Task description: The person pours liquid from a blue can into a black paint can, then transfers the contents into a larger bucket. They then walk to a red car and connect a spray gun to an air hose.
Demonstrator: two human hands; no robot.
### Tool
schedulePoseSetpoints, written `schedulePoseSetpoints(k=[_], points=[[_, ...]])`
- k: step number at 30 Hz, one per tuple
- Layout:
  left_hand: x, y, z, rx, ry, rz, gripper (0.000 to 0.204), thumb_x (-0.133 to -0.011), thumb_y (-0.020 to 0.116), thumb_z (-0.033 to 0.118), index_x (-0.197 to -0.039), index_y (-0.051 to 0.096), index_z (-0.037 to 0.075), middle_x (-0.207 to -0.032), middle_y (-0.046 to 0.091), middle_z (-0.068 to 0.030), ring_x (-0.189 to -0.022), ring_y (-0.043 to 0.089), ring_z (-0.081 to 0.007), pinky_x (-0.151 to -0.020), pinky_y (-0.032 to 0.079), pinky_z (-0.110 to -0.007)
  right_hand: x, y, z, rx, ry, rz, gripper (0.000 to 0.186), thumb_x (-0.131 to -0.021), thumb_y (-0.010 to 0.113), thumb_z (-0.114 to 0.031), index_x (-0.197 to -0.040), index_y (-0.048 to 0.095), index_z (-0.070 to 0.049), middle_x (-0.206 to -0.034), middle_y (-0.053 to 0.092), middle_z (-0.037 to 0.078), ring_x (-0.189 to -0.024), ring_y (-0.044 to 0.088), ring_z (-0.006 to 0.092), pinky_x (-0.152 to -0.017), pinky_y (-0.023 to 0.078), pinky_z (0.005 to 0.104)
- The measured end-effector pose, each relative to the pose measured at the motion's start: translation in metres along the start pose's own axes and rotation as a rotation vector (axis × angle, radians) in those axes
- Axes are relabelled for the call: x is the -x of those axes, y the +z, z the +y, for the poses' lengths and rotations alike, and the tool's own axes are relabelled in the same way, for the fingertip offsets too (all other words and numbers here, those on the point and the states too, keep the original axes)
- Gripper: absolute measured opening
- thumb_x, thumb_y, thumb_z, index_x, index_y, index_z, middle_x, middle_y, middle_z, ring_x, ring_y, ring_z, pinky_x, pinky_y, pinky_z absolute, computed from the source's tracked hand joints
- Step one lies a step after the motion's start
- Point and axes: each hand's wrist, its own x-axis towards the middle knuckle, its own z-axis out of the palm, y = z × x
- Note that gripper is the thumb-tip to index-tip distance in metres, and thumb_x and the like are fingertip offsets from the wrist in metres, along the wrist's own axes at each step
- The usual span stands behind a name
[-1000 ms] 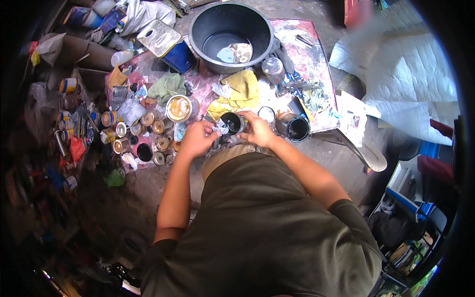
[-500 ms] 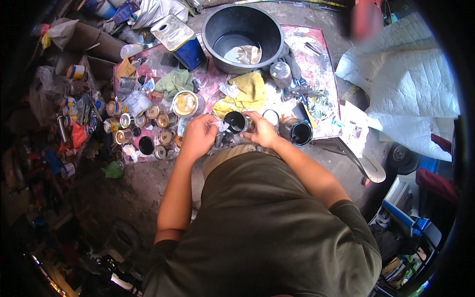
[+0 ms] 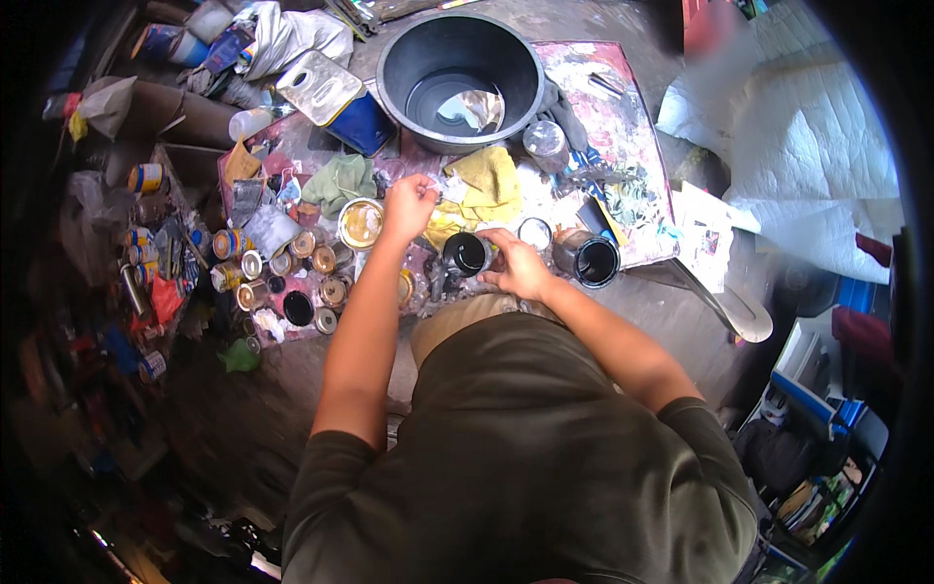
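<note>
My left hand (image 3: 411,201) is raised between a round container with a tan top (image 3: 361,224) and a yellow cloth (image 3: 484,180); its fingers are pinched near white crumpled material (image 3: 450,189), but what they hold is hard to make out. My right hand (image 3: 516,267) grips a small container of black liquid (image 3: 465,253) from its right side. Just beyond that hand lie a pale round lid (image 3: 534,234) and a larger black-stained jar (image 3: 587,260). A green cloth (image 3: 336,182) lies left of my raised hand.
The stained tabletop (image 3: 642,146) also carries a large black tub (image 3: 413,58), a blue rectangular tin (image 3: 352,119) and several small cans (image 3: 302,245). More cans and clutter fill the left side. Silvery padded sheeting (image 3: 788,146) stands at the right.
My left hand has moved up and away from the black container, toward the cloths above it. My right hand still grips that container, which sits slightly lower in the picture.
</note>
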Motion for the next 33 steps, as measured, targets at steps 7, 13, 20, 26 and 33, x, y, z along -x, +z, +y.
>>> schedulePoseSetpoints(k=[7, 13, 20, 26, 33], points=[[-0.031, 0.06, -0.048, -0.088, -0.162, 0.115, 0.026, -0.08, 0.087, 0.021, -0.1, 0.081, 0.006, -0.09, 0.08, -0.0141, -0.083, 0.077, -0.0317, -0.08, 0.06, -0.042, 0.0, 0.005, 0.001, 0.023, -0.046, 0.071, 0.077, -0.077, 0.091, -0.017, -0.146, 0.056, -0.01, -0.133, 0.064, 0.012, -0.099, 0.069, 0.0307, -0.089, 0.057, 0.0414], [-0.035, 0.041, -0.047, -0.223, -0.201, -0.039, 0.056, -0.068, 0.096, 0.031, -0.112, 0.078, 0.002, -0.107, 0.079, -0.0205, -0.099, 0.076, -0.0358, -0.091, 0.059, -0.045, -0.002, 0.008, 0.004, 0.006, 0.002, 0.072, 0.078, -0.077, 0.092, -0.017, -0.147, 0.056, -0.011, -0.131, 0.065, 0.012, -0.091, 0.069, 0.0273, -0.085, 0.058, 0.0396], [-0.025, 0.075, -0.062, -0.16, -0.256, -0.009, 0.068, -0.065, 0.098, 0.048, -0.109, 0.079, 0.0, -0.104, 0.078, -0.0241, -0.095, 0.077, -0.0382, -0.086, 0.06, -0.047, -0.005, 0.001, -0.007, -0.011, 0.052, -0.009, 0.079, -0.078, 0.091, -0.019, -0.147, 0.055, -0.009, -0.135, 0.064, 0.013, -0.105, 0.071, 0.0329, -0.092, 0.057, 0.0425], [-0.013, 0.072, -0.016, -0.307, -0.28, 0.021, 0.039, -0.086, 0.084, 0.038, -0.104, 0.08, 0.004, -0.101, 0.078, -0.0231, -0.096, 0.075, -0.0442, -0.085, 0.059, -0.052, -0.003, -0.001, -0.008, 0.026, 0.067, -0.021, 0.079, -0.078, 0.09, -0.019, -0.148, 0.054, -0.008, -0.137, 0.063, 0.014, -0.111, 0.069, 0.036, -0.097, 0.055, 0.0438], [-0.014, 0.008, -0.017, -0.642, 0.174, 0.111, 0.017, -0.092, 0.073, 0.021, -0.091, 0.078, 0.005, -0.092, 0.075, -0.0177, -0.088, 0.075, -0.0394, -0.083, 0.058, -0.052, -0.004, 0.002, -0.005, 0.03, -0.019, 0.056, 0.077, -0.079, 0.091, -0.019, -0.147, 0.055, -0.01, -0.128, 0.065, 0.013, -0.092, 0.07, 0.029, -0.086, 0.058, 0.0406]])
